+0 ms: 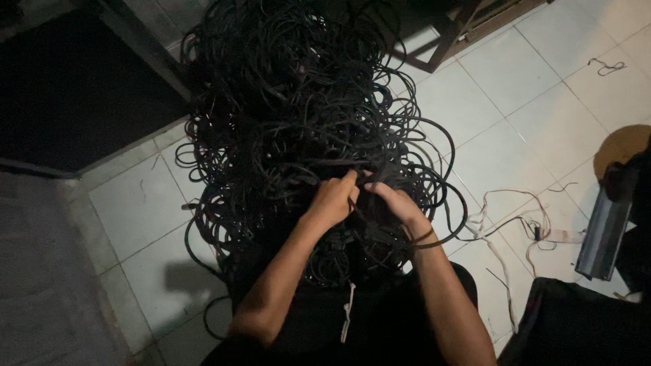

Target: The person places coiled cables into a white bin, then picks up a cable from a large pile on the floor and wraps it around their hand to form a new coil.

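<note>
A big tangled heap of black cables (298, 102) lies on the white tiled floor in front of me, reaching up to my lap. Both hands are dug into its near edge. My left hand (332, 200) pinches a black cable strand between thumb and fingers. My right hand (397, 203) sits right beside it, fingers curled around strands of the same tangle. The fingertips of both hands are partly hidden among the cables.
Thin pale wires (515, 217) trail across the tiles to the right. A long dark metallic box (607, 234) lies at the right edge, with a round brown object (624, 146) behind it. Dark wooden furniture legs (444, 41) stand at the top; a dark mat (68, 88) lies upper left.
</note>
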